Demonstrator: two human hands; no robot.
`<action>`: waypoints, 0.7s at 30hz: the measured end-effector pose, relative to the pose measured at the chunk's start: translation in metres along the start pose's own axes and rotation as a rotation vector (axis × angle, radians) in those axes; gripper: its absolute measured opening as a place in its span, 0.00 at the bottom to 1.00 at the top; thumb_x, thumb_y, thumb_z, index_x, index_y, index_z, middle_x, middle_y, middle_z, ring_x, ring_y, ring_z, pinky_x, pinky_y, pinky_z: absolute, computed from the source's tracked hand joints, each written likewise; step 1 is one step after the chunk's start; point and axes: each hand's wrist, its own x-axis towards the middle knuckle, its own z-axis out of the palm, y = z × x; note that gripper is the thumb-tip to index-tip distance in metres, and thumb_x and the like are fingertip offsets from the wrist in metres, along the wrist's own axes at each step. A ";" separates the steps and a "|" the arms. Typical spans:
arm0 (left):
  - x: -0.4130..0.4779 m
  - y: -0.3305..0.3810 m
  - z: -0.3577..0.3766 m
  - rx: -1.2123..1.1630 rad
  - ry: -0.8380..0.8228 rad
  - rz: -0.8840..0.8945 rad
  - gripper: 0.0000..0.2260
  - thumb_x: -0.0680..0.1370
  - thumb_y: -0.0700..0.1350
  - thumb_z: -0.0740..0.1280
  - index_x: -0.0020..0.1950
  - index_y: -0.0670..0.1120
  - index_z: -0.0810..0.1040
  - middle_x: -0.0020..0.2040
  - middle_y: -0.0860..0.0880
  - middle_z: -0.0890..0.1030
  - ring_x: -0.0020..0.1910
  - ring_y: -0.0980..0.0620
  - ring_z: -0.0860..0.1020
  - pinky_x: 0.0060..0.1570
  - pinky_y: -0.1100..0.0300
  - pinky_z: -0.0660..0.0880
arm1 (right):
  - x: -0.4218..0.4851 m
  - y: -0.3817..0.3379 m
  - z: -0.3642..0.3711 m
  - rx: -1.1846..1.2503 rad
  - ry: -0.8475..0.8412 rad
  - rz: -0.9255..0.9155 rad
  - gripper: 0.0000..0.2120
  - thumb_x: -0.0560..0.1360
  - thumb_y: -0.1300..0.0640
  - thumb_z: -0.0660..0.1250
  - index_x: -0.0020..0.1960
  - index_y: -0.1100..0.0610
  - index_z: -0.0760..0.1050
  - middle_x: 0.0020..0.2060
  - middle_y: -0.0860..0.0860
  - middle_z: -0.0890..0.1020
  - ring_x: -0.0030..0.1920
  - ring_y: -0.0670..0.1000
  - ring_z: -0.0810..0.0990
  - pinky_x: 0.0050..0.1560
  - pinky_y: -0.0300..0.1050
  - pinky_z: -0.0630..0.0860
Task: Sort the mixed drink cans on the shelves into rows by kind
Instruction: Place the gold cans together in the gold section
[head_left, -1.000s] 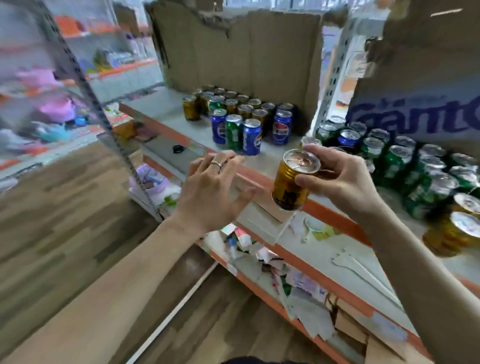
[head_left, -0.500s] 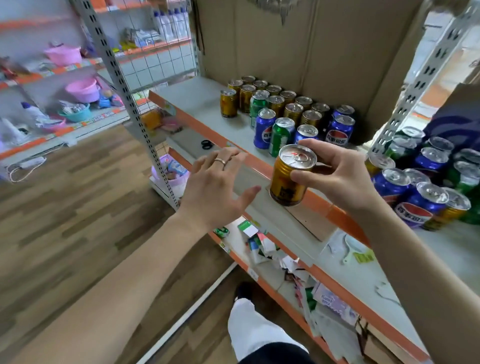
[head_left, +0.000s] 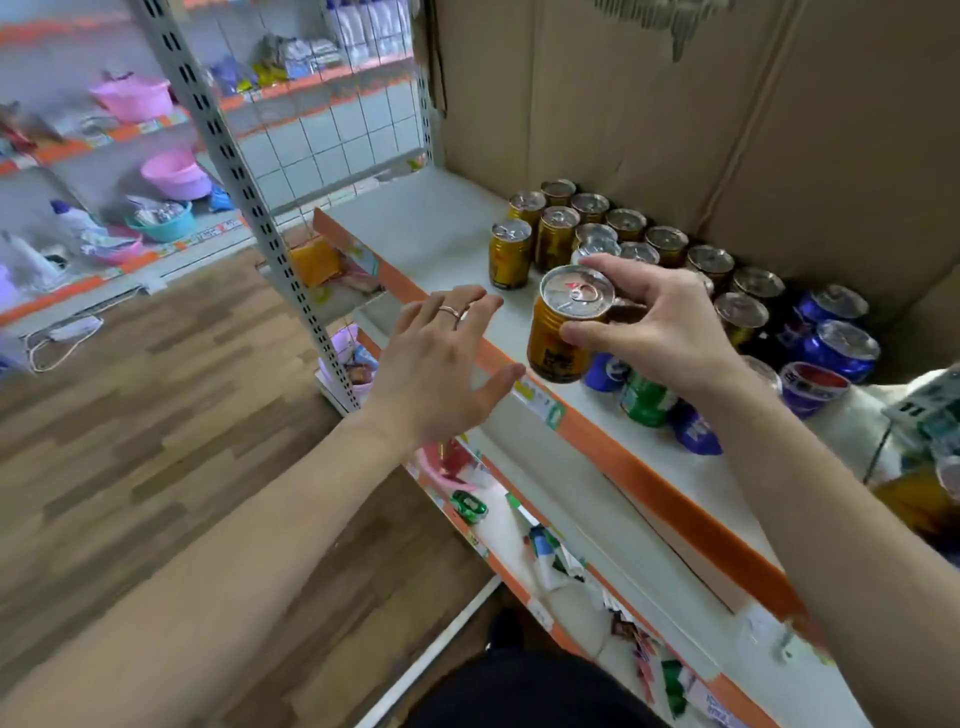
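The right hand (head_left: 660, 332) pinches an upright gold can (head_left: 563, 332); the gold row (head_left: 561, 228) lies at twelve o'clock, and the left hand (head_left: 441, 364) is spread and empty.

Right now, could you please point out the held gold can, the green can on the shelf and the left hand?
held gold can (head_left: 550, 349): head view, on its gold side.
green can (head_left: 647, 401): head view, on its green side.
left hand (head_left: 441, 371): head view, on its back.
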 end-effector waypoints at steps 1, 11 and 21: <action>0.011 -0.010 0.004 -0.002 -0.007 0.000 0.31 0.76 0.64 0.60 0.71 0.45 0.72 0.68 0.45 0.75 0.65 0.43 0.73 0.65 0.47 0.66 | 0.014 0.004 0.004 -0.022 -0.009 0.001 0.35 0.65 0.54 0.81 0.69 0.57 0.75 0.61 0.49 0.81 0.62 0.43 0.79 0.63 0.42 0.76; 0.077 -0.091 0.036 -0.090 -0.065 -0.030 0.30 0.76 0.64 0.61 0.72 0.47 0.70 0.69 0.47 0.74 0.67 0.43 0.71 0.66 0.45 0.66 | 0.103 0.026 0.053 -0.091 -0.009 0.137 0.26 0.68 0.57 0.79 0.64 0.53 0.76 0.50 0.38 0.79 0.50 0.37 0.77 0.50 0.29 0.72; 0.142 -0.160 0.091 -0.213 -0.223 0.199 0.32 0.75 0.67 0.55 0.72 0.49 0.70 0.70 0.47 0.74 0.67 0.43 0.72 0.65 0.46 0.67 | 0.141 0.044 0.108 -0.138 0.220 0.340 0.24 0.66 0.60 0.79 0.57 0.47 0.75 0.46 0.33 0.78 0.47 0.27 0.75 0.50 0.25 0.71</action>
